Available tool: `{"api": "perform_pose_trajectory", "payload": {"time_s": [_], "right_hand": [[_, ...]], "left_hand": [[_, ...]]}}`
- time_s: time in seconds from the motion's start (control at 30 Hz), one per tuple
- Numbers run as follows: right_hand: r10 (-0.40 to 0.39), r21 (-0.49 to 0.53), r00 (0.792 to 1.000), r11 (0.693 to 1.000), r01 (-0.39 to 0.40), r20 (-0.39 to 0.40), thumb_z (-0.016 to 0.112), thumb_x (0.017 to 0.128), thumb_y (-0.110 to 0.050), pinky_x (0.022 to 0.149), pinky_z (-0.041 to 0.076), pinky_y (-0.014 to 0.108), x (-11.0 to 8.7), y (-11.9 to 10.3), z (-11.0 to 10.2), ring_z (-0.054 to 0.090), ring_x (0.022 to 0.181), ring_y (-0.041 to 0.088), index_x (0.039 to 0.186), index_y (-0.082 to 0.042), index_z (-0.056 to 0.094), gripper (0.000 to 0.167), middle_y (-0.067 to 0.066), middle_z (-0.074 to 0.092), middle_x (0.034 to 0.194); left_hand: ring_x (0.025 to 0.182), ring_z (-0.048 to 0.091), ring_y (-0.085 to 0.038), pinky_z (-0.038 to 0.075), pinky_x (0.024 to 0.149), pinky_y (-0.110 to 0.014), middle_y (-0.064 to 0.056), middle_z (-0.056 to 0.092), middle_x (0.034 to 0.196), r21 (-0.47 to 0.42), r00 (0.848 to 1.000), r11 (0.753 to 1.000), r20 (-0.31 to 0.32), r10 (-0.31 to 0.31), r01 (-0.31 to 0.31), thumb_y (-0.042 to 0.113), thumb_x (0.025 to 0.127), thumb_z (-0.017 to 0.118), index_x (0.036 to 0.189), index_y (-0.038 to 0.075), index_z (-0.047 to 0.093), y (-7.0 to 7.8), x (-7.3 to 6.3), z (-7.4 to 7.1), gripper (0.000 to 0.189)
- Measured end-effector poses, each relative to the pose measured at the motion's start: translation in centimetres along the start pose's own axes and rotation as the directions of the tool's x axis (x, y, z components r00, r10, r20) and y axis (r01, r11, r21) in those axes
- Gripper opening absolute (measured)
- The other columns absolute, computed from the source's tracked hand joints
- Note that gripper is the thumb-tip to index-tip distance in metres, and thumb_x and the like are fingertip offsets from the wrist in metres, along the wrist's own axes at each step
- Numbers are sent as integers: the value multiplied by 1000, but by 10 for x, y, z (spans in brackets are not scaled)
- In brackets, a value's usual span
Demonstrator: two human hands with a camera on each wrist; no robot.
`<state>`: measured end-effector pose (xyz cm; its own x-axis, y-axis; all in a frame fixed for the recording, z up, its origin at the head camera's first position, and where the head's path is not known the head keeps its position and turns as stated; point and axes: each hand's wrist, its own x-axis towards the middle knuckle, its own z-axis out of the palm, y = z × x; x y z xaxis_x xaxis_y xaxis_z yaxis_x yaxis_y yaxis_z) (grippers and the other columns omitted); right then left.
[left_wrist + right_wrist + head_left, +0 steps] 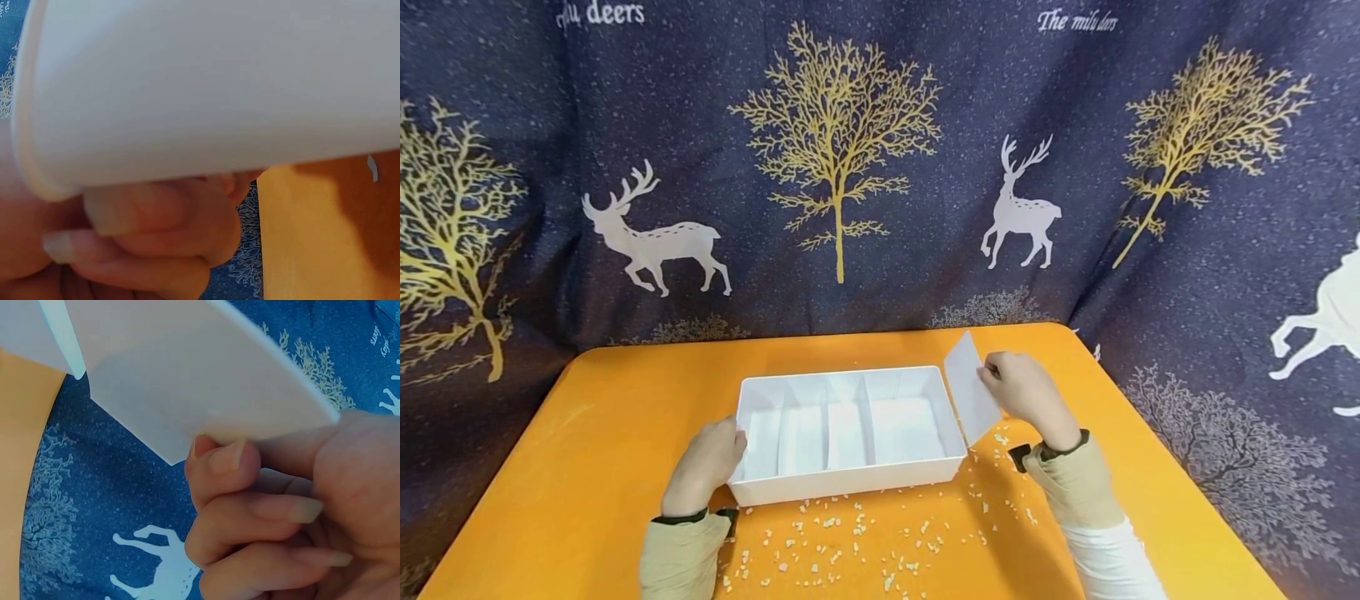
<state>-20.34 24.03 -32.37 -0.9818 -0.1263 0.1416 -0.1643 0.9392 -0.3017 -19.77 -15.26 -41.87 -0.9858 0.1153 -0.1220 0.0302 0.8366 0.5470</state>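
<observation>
A long white box (850, 483) with thin upright dividers stands over the orange table in the head view. My left hand (706, 460) grips its left end at the rim. The left wrist view has the curled fingers (169, 219) against the white wall of the box (212, 87). Beside the box's right end, my right hand (1024, 392) pinches a thin flat white sheet (966, 392), held tilted on edge. Close up, thumb and index finger press on the edge of the sheet (169, 381), with the other fingers curled below.
Small pale crumbs (831, 523) lie scattered on the orange table (625, 400), mostly in front of the box and by its right end. A dark blue cloth (880, 308) printed with deer and trees hangs behind the table and down its sides.
</observation>
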Motion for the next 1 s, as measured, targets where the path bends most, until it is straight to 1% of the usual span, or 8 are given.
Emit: {"api": "perform_pose_trajectory", "payload": {"time_s": [0.23, 0.33, 0.53, 0.63, 0.83, 1.0], "right_hand": [[1, 13, 1000, 1000, 0, -25, 55, 96, -14, 51, 28, 28, -3, 6, -3, 35, 49, 14, 65, -11, 45, 33, 0, 35, 56], [-1, 30, 1000, 1000, 2, -26, 54, 97, -14, 51, 28, 28, -4, 9, -3, 34, 48, 14, 65, -12, 44, 33, 0, 35, 56], [-3, 55, 1000, 998, 4, -19, 53, 97, -13, 50, 27, 27, -5, 19, 1, 29, 47, 12, 62, -14, 36, 39, -2, 30, 54], [0, 63, 1000, 998, 1, -16, 53, 97, -13, 50, 27, 27, -6, 23, 2, 28, 47, 12, 61, -15, 35, 40, -3, 29, 54], [3, 68, 1000, 998, -2, -18, 52, 97, -13, 50, 26, 27, -8, 28, 4, 27, 47, 12, 62, -14, 35, 39, -3, 29, 55], [8, 78, 1000, 997, -8, -1, 52, 98, -13, 50, 27, 27, -9, 30, 6, 27, 47, 12, 63, -13, 40, 36, -2, 31, 55]], "left_hand": [[80, 58, -25, 49, 67, -37, -26, 63, 103, 26, 1000, 1000, -6, 7, -7, 8, 99, 44, 124, -16, 48, -1, 0, -1, 35], [80, 58, -25, 50, 67, -38, -27, 63, 104, 29, 1000, 999, -15, 16, -15, 8, 99, 44, 124, -16, 49, -1, 0, 0, 35], [85, 60, -28, 53, 74, -44, -30, 61, 110, 26, 1000, 1000, -14, 13, -13, 8, 99, 43, 127, -16, 47, -1, 1, 1, 37], [85, 60, -28, 53, 74, -44, -31, 61, 110, 29, 1000, 1000, -12, 12, -12, 8, 99, 44, 127, -16, 47, -1, 1, 1, 37], [82, 59, -27, 52, 70, -40, -31, 61, 108, 36, 1000, 999, -4, 4, -4, 8, 99, 44, 126, -17, 47, 0, 1, -1, 37], [83, 60, -27, 53, 72, -42, -31, 61, 110, 30, 1000, 1000, 1, -2, 2, 8, 99, 43, 127, -16, 47, 0, 1, -1, 37]]}}
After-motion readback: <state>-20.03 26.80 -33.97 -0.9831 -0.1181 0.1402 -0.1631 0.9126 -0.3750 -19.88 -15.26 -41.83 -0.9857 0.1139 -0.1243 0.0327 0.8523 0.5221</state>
